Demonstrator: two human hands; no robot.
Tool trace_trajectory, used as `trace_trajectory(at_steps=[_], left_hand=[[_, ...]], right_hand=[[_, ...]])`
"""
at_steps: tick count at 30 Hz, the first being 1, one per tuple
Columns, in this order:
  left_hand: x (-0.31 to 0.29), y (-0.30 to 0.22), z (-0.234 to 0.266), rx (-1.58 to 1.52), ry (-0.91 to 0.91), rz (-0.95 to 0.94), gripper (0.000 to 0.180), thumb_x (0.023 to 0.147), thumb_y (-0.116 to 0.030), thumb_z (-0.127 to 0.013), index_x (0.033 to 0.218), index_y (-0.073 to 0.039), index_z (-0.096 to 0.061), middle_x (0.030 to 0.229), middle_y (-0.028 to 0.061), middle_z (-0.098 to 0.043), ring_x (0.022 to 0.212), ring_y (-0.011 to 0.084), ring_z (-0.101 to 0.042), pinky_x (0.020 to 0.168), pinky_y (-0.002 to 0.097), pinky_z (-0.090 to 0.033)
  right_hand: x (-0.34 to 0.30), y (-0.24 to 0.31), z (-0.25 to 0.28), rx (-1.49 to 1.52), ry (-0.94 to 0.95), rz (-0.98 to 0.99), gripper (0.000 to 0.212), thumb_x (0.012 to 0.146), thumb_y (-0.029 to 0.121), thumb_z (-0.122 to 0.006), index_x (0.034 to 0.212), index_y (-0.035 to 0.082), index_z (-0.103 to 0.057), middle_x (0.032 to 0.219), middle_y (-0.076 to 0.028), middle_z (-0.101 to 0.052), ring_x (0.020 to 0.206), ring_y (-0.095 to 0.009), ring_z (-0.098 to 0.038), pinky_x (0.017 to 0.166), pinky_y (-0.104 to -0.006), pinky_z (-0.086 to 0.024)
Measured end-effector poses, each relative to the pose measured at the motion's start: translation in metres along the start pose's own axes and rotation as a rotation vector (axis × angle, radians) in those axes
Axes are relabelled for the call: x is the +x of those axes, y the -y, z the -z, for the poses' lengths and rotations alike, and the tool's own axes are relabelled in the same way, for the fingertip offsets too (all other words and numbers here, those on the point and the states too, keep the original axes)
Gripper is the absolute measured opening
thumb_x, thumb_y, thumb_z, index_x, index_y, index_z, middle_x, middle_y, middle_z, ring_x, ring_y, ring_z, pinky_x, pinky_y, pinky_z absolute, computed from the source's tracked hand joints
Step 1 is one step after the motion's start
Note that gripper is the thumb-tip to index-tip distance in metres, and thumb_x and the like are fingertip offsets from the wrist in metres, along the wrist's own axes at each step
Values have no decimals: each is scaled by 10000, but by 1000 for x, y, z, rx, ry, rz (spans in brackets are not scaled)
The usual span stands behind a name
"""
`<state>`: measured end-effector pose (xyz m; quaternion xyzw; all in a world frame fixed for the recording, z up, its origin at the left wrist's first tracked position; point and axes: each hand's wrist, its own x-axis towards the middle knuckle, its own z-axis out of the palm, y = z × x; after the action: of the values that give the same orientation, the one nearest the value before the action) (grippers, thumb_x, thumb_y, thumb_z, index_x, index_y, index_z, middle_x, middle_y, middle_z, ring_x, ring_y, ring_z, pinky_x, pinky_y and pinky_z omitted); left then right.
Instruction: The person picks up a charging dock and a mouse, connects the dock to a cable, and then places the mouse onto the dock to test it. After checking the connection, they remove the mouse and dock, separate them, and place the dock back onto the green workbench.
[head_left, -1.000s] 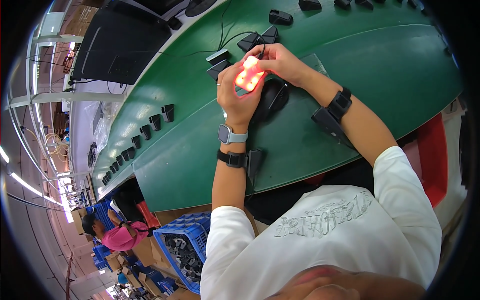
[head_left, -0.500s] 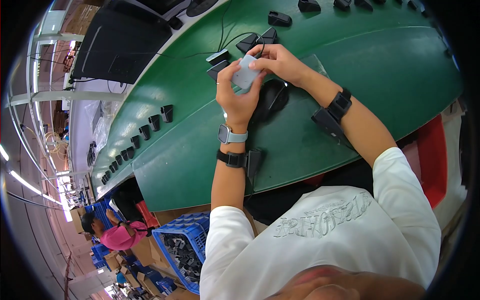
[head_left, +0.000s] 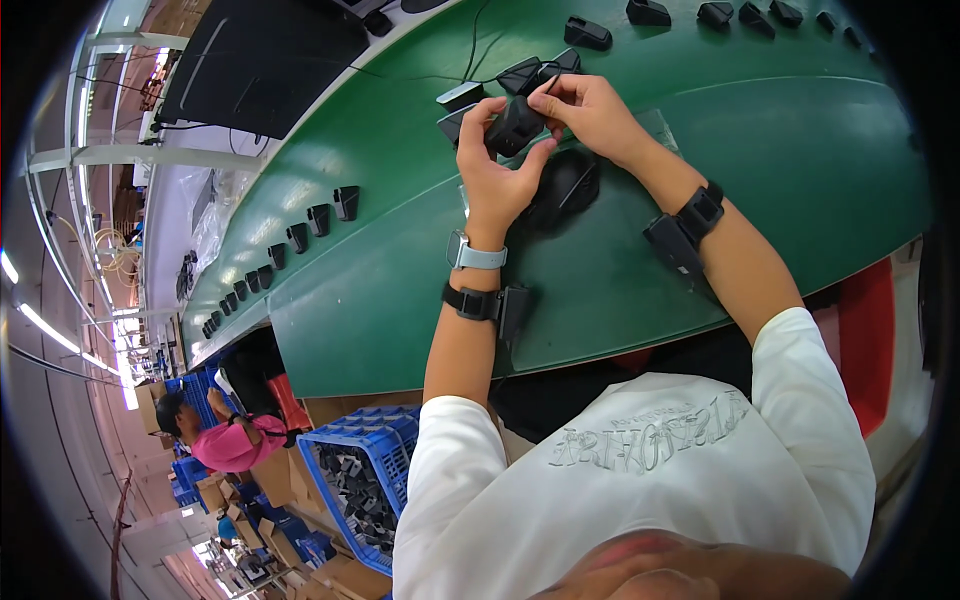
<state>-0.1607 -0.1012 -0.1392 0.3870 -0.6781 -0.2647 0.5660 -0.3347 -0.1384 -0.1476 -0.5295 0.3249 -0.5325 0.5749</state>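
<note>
A small black wedge-shaped device is gripped between the thumb and fingers of my left hand, its dark side showing. My right hand is closed in a pinch at the device's upper right edge, on the end of a thin black cable; the fingers partly hide the plug. Beyond the hands stand more black wedge-shaped devices and one with a pale face. Below the hands a black rounded object lies on the green bench.
Rows of black devices stand at the left and the far right. A black monitor is at the upper left. Below the bench sits a blue crate of black parts. A person in pink works at the lower left.
The device has been turned over: its pale grey side showed before, and its black side shows now. In the picture, both hands have shifted slightly right and up.
</note>
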Motion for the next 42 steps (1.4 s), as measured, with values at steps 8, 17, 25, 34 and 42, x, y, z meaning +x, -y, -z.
trace_trajectory(at_steps=[8,17,25,34,42], left_hand=[[2,1,-2,202,-88,-126,448,722,-81,-890,1112,-4,-683,1061,120,-685,948,249,-678,850,352,-557],[8,-7,-5,379,-114,-246,409,710,-126,-900,1050,-5,-707,979,112,-692,890,249,-674,795,349,-554],[5,-5,-2,310,-189,-156,405,699,-144,-901,1027,-7,-707,936,126,-682,858,278,-669,769,352,-546],[12,-3,5,366,-92,-232,417,702,-120,-910,1059,-26,-716,1027,106,-673,915,236,-677,791,328,-566],[34,-5,51,472,-314,-267,411,753,-153,-906,1061,-10,-675,1068,127,-678,946,227,-659,844,343,-547]], right_hand=[[3,2,3,-12,4,-148,308,953,303,-754,866,11,-709,713,-13,-638,632,-84,-577,594,-239,-481],[4,0,5,-82,-16,-176,338,989,332,-704,799,55,-664,693,20,-599,611,-61,-533,591,-221,-439],[6,1,-11,-77,-65,-188,351,988,316,-703,755,66,-623,667,35,-559,597,-55,-497,565,-225,-398],[5,-14,-12,10,-99,-130,319,1024,285,-663,791,68,-639,697,40,-564,628,-39,-476,587,-207,-386],[12,-24,20,234,-286,-115,309,1022,289,-663,820,58,-624,715,29,-551,627,-47,-474,583,-220,-393]])
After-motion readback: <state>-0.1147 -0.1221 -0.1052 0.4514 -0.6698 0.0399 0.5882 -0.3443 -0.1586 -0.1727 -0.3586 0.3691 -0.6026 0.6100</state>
